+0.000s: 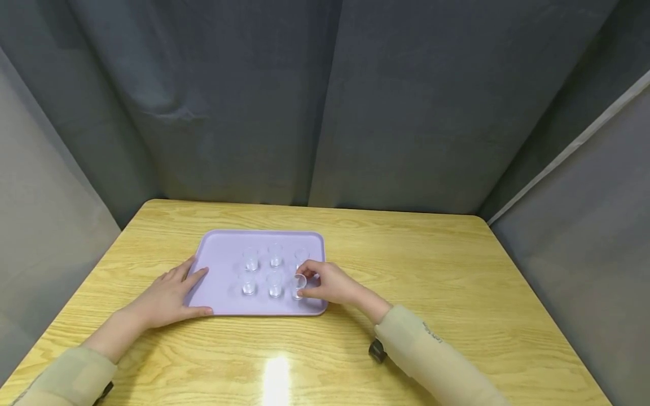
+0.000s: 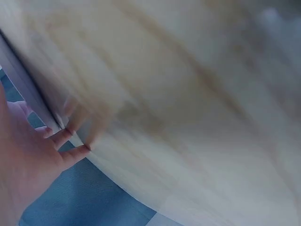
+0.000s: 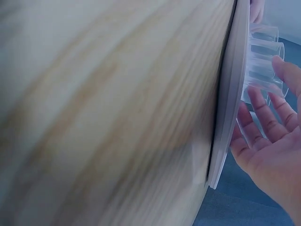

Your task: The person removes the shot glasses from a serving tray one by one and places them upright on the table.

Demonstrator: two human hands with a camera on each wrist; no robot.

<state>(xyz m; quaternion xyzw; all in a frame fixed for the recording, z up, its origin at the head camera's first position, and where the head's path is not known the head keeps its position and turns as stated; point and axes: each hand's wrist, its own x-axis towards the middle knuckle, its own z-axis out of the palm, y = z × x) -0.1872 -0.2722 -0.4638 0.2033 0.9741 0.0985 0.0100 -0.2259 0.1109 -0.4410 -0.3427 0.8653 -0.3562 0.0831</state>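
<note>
A lilac tray (image 1: 219, 285) lies on the wooden table, bearing several small clear cups (image 1: 275, 256) in two rows of three. My left hand (image 1: 165, 296) rests at the tray's left edge with fingers spread; the left wrist view shows its fingertips (image 2: 81, 149) against the table top. At the front right of the tray, my right hand (image 1: 332, 283) holds a clear cup (image 1: 299, 282) between thumb and fingers. The right wrist view shows that thumb (image 3: 281, 68) beside the cups, with lower fingers near the tray rim (image 3: 225, 117). Whether the held cup touches the tray, I cannot tell.
The wooden table (image 1: 447, 293) extends right of the tray and in front of it. Grey curtains (image 1: 244, 113) hang behind and on both sides. A dark wrist device (image 1: 377, 351) sits under the right sleeve.
</note>
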